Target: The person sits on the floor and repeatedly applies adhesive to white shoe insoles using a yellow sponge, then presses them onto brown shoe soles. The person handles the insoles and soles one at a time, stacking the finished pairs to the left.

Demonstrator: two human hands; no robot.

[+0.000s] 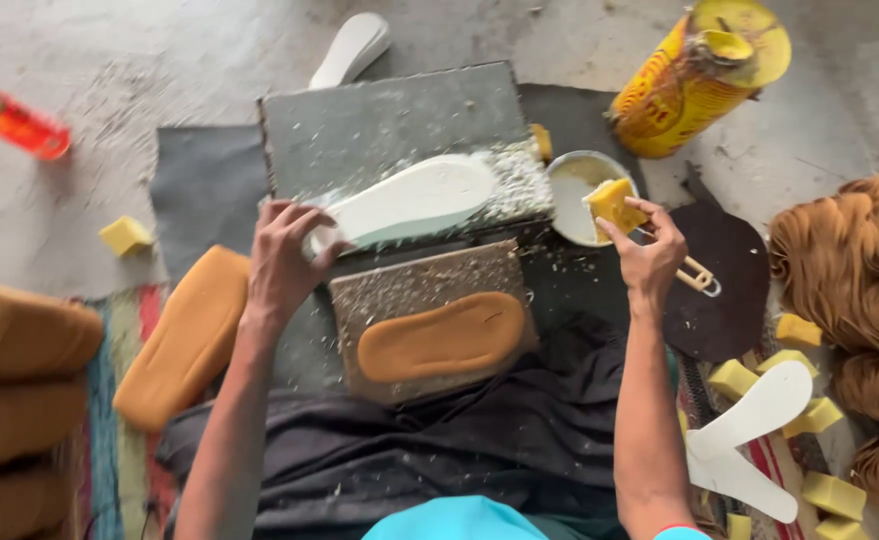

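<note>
My left hand (285,255) presses its fingertips on the heel end of a white shoe insole (415,200) lying on a grey board (380,125) strewn with white shavings. My right hand (650,250) pinches a yellow sponge piece (615,203) over the edge of a small white bowl of pale glue (572,190). Below the white insole, a tan insole (442,337) rests on a brown board (415,290) on my lap.
A yellow tin can (700,80) stands at the back right. Tan sole stacks (20,380) lie left, brown fibre bundles (855,265) right. Two white insoles (745,430) and several yellow sponge cubes (830,492) lie lower right. A dark round leather piece (730,290) sits beside my right hand.
</note>
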